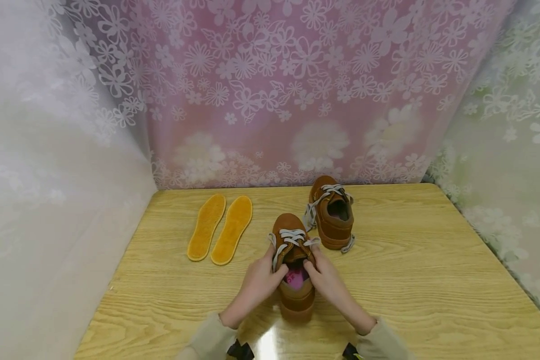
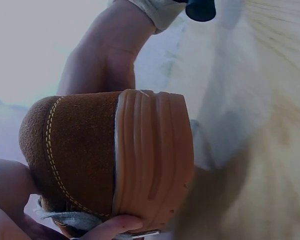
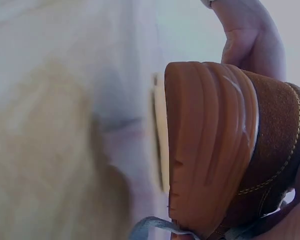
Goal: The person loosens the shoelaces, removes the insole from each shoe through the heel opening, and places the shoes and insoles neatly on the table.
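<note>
A brown suede shoe [image 1: 295, 300] with pale grey laces is held between both hands, its toe pointing away from me and its heel toward me. My left hand [image 1: 262, 277] grips its left side, thumb at the collar opening. On the right side my right hand [image 1: 327, 280] grips it the same way. Pink material [image 1: 294, 278] shows inside the opening. Both wrist views show the shoe's stitched heel [image 2: 82, 150] and ridged rubber sole [image 3: 205, 145] close up, raised above the table. Fingers curl round the sole's edge in the left wrist view.
A matching brown shoe [image 1: 337, 227] with loose laces stands behind, to the right. Two orange-yellow insoles [image 1: 207, 227] lie side by side on the wooden table [image 1: 414, 270] at the left. A pink floral curtain [image 1: 270, 100] hangs at the back, with pale sheets at both sides.
</note>
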### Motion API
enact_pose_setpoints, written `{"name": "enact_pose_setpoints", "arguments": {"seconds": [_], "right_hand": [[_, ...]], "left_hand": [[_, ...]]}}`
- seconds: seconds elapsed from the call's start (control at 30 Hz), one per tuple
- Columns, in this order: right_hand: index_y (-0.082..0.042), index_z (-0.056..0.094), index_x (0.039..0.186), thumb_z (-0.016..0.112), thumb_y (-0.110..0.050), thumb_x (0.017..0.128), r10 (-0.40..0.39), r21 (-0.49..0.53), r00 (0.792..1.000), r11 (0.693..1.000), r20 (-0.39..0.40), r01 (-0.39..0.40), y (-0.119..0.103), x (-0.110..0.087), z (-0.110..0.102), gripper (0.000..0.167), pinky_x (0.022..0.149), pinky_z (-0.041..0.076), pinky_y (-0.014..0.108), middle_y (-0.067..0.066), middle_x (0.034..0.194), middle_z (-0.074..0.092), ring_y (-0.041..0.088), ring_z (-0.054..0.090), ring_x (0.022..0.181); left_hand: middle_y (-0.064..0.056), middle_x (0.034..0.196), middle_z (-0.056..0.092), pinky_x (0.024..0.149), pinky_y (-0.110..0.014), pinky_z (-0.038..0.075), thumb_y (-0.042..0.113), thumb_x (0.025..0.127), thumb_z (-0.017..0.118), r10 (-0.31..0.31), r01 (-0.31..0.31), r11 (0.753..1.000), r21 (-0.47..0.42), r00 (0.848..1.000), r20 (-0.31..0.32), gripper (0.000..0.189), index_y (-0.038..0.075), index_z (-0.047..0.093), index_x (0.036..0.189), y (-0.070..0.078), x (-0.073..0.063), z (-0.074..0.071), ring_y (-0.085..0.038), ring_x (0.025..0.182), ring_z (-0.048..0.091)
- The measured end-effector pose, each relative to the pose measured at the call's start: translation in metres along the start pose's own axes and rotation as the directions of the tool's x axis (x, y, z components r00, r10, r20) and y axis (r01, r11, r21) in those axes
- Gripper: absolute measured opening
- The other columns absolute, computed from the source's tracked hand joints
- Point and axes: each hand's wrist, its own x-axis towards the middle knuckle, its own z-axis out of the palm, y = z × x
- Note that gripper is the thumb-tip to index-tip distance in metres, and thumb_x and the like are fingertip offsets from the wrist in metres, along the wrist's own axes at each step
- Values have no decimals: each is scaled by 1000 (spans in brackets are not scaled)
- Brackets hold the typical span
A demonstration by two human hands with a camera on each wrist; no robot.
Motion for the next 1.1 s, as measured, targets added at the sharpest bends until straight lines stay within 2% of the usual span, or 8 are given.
{"name": "enact_pose_setpoints", "arguments": {"seconds": [0.1,0.13,0.2,0.43,0.53,0.83,0.97,1.1], "right_hand": [[13,28,153,47,-9,104,-26,23,1000,999,-11,26,-5,1,-12,57,116,29,60,32,158,29,45,30,146],[12,27,154,46,-8,104,-36,31,999,999,-18,36,-6,1,-17,58,117,27,60,31,160,27,45,27,147],[12,24,155,45,-7,105,-52,49,998,997,-32,54,-9,1,-27,58,118,23,61,31,162,22,45,21,150],[10,19,157,42,-8,107,-35,81,997,996,-65,40,-16,-1,-61,58,119,17,61,28,164,16,44,13,152],[8,18,158,41,-11,108,-5,112,997,994,-72,13,-15,-5,-72,58,120,17,60,23,166,15,42,13,152],[5,21,159,40,-18,110,14,76,992,997,-126,-4,-12,-21,-101,57,115,26,64,28,163,20,46,21,149],[4,15,160,39,-22,110,50,84,989,996,-142,-38,-6,-23,-120,61,117,20,64,23,166,14,44,14,151],[2,9,161,35,-26,110,113,111,979,989,-171,-95,3,-26,-138,63,119,14,62,20,167,8,42,8,152]], "left_hand": [[0,57,50,45,-27,34,22,93,59,19,-19,1000,-14,1000,13,67,-4,40,152,11,6,-4,-9,48,39],[4,54,43,43,-26,32,22,94,59,26,-25,999,-24,999,21,66,-3,40,152,15,8,-4,-8,45,36],[8,53,40,42,-24,31,23,95,58,47,-46,998,-35,999,26,66,-2,40,153,24,13,-5,-6,44,35],[4,58,48,46,-27,34,22,93,61,94,-94,995,-21,995,36,60,-3,47,147,55,29,-2,-10,49,42],[2,60,51,45,-25,34,23,94,60,116,-116,993,-5,992,58,63,-4,45,149,65,34,2,-10,49,42],[6,51,40,39,-22,26,27,100,59,107,-108,994,-2,983,149,69,-4,33,155,96,43,11,-7,39,29],[7,50,40,38,-21,25,32,103,56,138,-141,990,6,974,179,70,-3,30,157,111,49,18,-6,38,30],[5,50,40,38,-21,24,40,105,53,175,-172,985,-32,961,212,71,0,28,159,122,59,31,-7,37,30]]}}
